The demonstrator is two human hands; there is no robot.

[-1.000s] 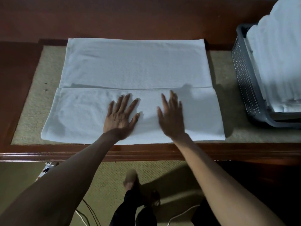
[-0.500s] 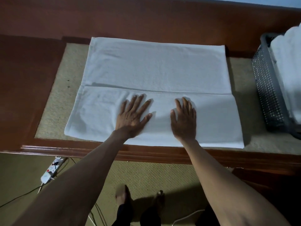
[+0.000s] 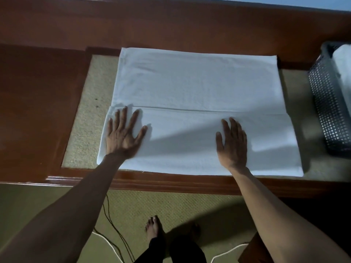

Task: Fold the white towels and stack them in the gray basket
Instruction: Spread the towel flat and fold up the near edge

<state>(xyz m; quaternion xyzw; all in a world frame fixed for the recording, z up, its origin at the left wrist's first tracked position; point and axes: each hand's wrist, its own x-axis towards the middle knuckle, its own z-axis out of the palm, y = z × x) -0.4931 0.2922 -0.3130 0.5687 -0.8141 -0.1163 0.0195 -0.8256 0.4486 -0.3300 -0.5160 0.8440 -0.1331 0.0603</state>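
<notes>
A: Where is the white towel [image 3: 190, 82]?
B: It lies flat on the tabletop [image 3: 38, 111], with its near part folded over toward the middle.
A: What presses on it?
B: The left hand [image 3: 123, 137] near the left end and the right hand [image 3: 232, 145] right of the middle, both flat with straight fingers. The gray basket [image 3: 328, 111] stands at the right, apart from the towel.

A beige mat [image 3: 85, 130] on the wooden table [image 3: 38, 111] carries a white towel [image 3: 190, 82] and gray basket [image 3: 326, 111].

Bare forearms [image 3: 89, 198], bare left hand [image 3: 123, 138], bare right hand [image 3: 232, 146], black trousers [image 3: 171, 252], bare foot [image 3: 154, 227]
</notes>
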